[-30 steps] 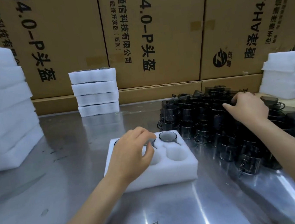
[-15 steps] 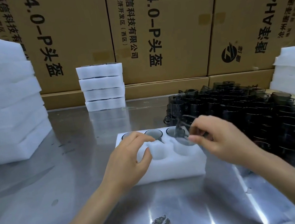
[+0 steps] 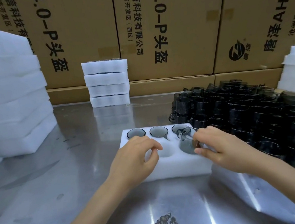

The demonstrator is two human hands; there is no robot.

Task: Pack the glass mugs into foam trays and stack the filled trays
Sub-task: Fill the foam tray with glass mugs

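Over the foam tray (image 3: 177, 167), mug (image 3: 187, 142) in right hand (image 3: 218, 148), tilted.

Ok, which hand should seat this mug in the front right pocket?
The right hand: it already grips the glass mug tilted over that pocket of the foam tray. The left hand just rests on the tray.
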